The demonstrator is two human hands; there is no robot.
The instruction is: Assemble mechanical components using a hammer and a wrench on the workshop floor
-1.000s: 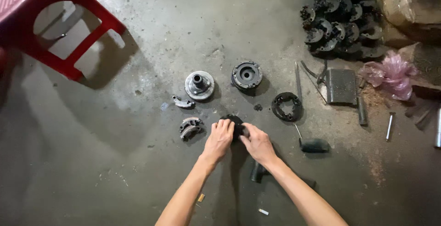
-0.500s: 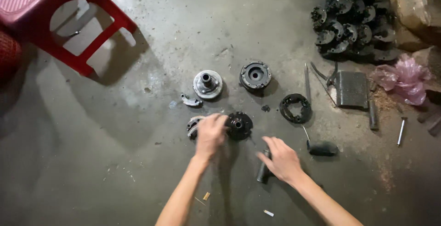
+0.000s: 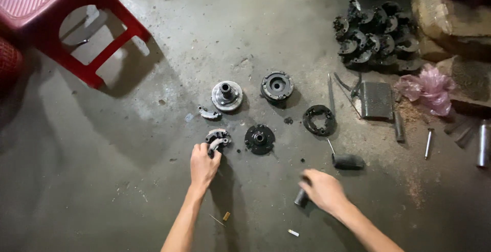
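The left hand (image 3: 203, 163) lay on the concrete floor (image 3: 128, 180) with its fingers curled about a small curved metal shoe (image 3: 217, 140), grey and greasy, one of a little cluster of such pieces; the fingertips were on its lower edge, though I could not tell whether they truly gripped it or only pressed on it. Just to the right of that shoe sat a dark round hub plate (image 3: 259, 139) with a hole through its middle, flat on the floor and apart from the hand. Above the shoe, a little way off, stood a bright silver hub with a raised collar (image 3: 227, 95), and another loose shoe piece (image 3: 208, 113) lay between the two. To the right of the silver hub rested a black round drum (image 3: 276, 85), and further right of the hub plate a dark open ring (image 3: 319, 120). The right hand (image 3: 322, 189) was well below and to the right of the hub plate, closed over the top of a short dark cylinder (image 3: 300, 198) that stood on the floor. A black-handled tool (image 3: 347, 160) lay just above that hand. Far up to the left of the shoe stood a red plastic stool (image 3: 61, 16), and far to the upper right a heap of dark parts (image 3: 373, 34).
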